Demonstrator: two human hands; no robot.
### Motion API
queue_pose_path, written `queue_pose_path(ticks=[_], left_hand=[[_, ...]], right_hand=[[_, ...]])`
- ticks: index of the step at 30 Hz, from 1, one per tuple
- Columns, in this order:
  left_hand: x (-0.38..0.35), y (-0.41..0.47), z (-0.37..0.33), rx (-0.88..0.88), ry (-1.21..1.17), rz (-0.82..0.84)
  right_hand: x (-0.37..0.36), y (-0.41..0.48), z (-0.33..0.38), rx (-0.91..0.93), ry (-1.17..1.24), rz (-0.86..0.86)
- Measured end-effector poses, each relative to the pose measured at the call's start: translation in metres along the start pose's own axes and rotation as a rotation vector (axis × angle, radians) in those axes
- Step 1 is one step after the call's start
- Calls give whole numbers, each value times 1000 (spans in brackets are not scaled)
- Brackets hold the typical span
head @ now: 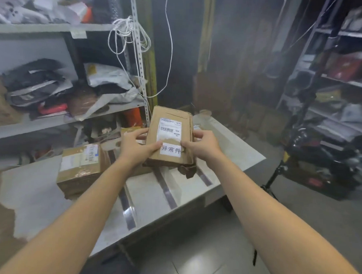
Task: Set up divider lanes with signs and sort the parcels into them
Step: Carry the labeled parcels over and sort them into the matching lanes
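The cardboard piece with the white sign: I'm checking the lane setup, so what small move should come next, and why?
Probably lower the cardboard piece onto the table beside the dark strips. The left hand and right hand both hold it in the air above them, thumbs on the sign, which already lies flat on the cardboard, so setting it down seems next.

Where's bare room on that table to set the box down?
Bare tabletop lies in the lanes between the tape strips near the front edge, and right of them toward the far corner. Just left of them is crowded: a brown box sits there, another parcel behind it.
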State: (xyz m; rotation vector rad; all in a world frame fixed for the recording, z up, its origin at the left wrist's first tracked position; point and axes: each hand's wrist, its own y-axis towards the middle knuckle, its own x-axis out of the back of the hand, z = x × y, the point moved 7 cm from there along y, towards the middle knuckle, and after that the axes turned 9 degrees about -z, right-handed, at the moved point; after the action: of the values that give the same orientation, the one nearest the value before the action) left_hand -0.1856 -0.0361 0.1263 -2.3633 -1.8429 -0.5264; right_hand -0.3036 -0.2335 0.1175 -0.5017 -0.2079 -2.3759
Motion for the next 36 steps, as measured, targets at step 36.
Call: queue_pose_path(ticks=[36], left_hand=[[-349,212,62,414,245,-42]], right_hand=[[-1,430,-169,-8,-239,429]])
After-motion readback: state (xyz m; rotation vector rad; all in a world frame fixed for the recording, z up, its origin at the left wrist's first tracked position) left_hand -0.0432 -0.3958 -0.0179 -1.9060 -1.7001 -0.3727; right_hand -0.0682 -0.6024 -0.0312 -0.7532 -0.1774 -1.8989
